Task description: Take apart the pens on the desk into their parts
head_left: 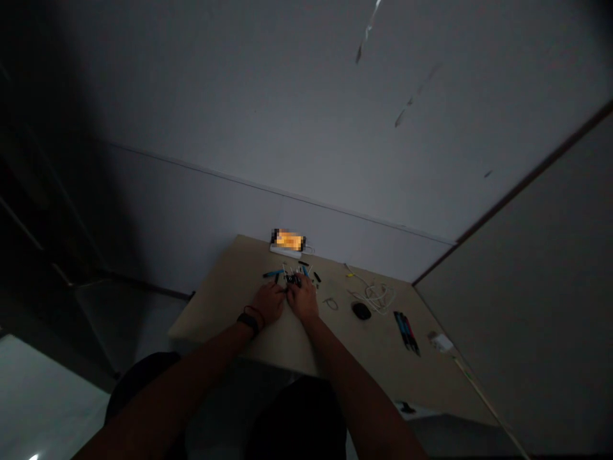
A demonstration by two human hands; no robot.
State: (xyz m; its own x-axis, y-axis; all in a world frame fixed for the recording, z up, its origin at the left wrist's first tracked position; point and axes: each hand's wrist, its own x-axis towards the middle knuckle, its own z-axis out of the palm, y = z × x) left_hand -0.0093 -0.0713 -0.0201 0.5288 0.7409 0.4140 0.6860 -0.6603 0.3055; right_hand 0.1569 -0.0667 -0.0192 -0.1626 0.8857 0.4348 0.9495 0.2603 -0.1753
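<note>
My left hand [271, 301], with a dark band and a red cord at the wrist, rests on the table with its fingers curled in. Close beside it, my right hand [303, 300] is bent over a small black piece [292, 279]. What the fingertips pinch is too dark and small to name. Just beyond the hands lie a blue pen-like piece [272, 273], a short black piece [276, 278], another black piece [317, 276] and several thin white sticks. A further black piece [303, 263] lies behind them.
A lit phone [288, 241], its screen blurred, leans on a white block [286, 252] by the wall. Rightward on the table [215, 281] are a thin loop [331, 303], a black mouse [361, 311], a coiled white cable [378, 298], blue and red pens [407, 332] and a white box [443, 343].
</note>
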